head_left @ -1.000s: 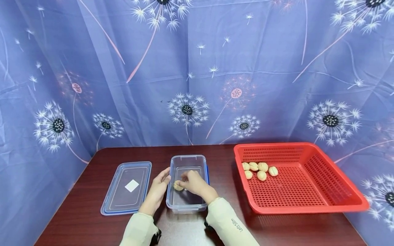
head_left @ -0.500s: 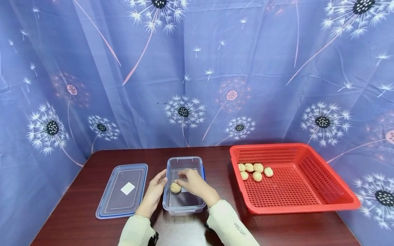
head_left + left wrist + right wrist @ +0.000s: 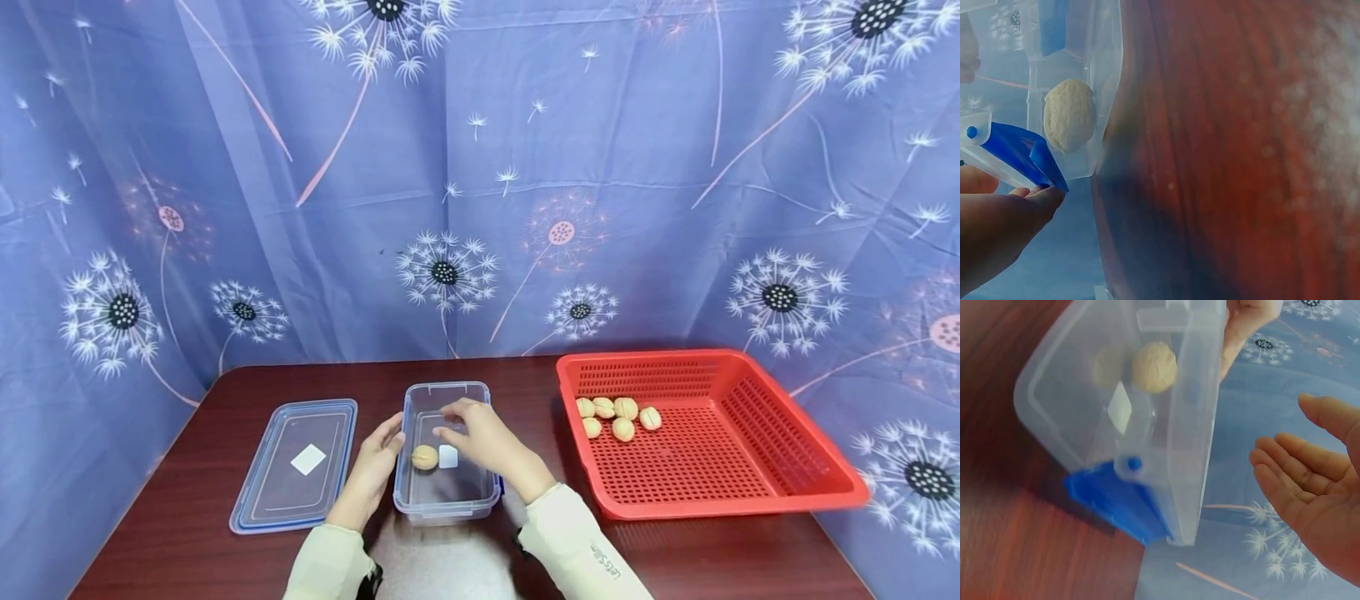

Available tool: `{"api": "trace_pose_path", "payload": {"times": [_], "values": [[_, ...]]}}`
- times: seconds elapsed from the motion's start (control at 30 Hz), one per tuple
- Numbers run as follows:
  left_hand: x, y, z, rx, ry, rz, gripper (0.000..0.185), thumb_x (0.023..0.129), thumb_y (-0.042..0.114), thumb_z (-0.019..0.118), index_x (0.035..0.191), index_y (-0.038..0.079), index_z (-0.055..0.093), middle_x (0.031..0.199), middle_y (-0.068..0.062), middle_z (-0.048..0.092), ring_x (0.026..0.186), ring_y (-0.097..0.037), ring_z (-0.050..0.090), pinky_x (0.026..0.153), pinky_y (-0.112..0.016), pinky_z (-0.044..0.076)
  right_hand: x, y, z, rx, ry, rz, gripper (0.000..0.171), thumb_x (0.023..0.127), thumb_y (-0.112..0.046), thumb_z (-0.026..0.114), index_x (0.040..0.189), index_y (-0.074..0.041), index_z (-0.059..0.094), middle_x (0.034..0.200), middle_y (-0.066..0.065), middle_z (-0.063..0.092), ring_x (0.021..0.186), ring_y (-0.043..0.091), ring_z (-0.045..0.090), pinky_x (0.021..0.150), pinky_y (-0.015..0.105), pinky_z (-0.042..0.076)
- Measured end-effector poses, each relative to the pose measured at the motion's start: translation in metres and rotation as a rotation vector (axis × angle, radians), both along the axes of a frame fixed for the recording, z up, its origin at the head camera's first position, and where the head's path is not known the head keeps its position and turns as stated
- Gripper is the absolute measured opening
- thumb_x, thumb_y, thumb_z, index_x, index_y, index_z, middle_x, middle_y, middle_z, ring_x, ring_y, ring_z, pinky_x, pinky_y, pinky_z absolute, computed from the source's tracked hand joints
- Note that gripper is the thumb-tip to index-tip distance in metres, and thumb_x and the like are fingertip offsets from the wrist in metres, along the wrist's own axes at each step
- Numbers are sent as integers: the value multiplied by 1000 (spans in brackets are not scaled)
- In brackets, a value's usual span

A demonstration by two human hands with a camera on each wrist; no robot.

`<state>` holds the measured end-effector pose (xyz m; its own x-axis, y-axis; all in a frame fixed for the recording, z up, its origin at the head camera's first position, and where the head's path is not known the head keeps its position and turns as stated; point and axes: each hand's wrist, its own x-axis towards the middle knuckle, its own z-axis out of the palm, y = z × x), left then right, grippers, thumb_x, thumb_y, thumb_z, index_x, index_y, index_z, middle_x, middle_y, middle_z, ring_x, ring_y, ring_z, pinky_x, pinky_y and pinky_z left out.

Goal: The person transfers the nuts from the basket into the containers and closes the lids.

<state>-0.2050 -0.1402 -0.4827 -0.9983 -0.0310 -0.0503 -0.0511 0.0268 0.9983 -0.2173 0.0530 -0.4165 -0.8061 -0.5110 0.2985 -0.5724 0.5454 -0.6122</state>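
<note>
The walnut [image 3: 424, 457] lies alone on the floor of the clear box [image 3: 480, 492] in front of you. Your right hand [image 3: 480, 433] hovers above the box, fingers loosely spread and holding nothing. Your left hand [image 3: 375, 462] rests with straight fingers against the box's left wall. The lid [image 3: 262, 492] lies to the left; the red basket [image 3: 750, 500] with five more walnuts [image 3: 617, 417] sits to the right.

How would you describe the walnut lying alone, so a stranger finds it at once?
On the dark table, find the clear box between the flat lid and the red basket. One walnut lies inside, by a white label; the other walnuts cluster in the basket.
</note>
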Motion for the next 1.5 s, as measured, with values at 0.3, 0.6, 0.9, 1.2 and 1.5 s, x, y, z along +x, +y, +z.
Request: {"api": "trace_pose_path", "payload": {"times": [0.3, 0.6, 0.9, 1.2, 1.5], "values": [[1, -1, 1, 12, -4, -6, 45, 101, 1, 37, 144, -11, 30, 148, -32, 30, 139, -41, 26, 115, -51, 19, -5, 19, 7, -45, 48, -22, 28, 89, -13, 68, 109, 6, 67, 101, 16, 68, 92, 26, 65, 82, 36, 55], [-1, -1, -1, 10, -9, 9, 45, 100, 0, 38, 144, -9, 33, 147, -31, 32, 139, -39, 27, 115, -50, 20, -16, 46, 36, -106, 82, -83, 28, 89, -14, 68, 110, 4, 67, 98, 15, 69, 88, 26, 66, 79, 38, 56], [0, -1, -2, 10, -16, 5, 45, 100, -1, 38, 144, -10, 32, 148, -31, 31, 139, -39, 26, 115, -51, 20, -28, 90, 67, -119, 71, -200, 33, 90, -15, 68, 114, 6, 64, 100, 18, 70, 89, 29, 67, 83, 43, 55], [-1, 0, -4, 7, -15, 5, 45, 100, 0, 39, 144, -9, 33, 147, -30, 32, 139, -38, 26, 116, -50, 20, -44, 150, 86, -106, 14, -344, 38, 93, -24, 64, 122, 2, 62, 111, 19, 68, 98, 32, 67, 85, 42, 55], [-2, -1, -4, 6, -15, 7, 44, 100, 0, 39, 144, -9, 33, 147, -31, 33, 139, -39, 27, 115, -50, 21, -55, 203, 76, -96, -14, -444, 45, 96, -33, 59, 126, 1, 60, 118, 23, 64, 105, 37, 63, 90, 50, 51]]}}
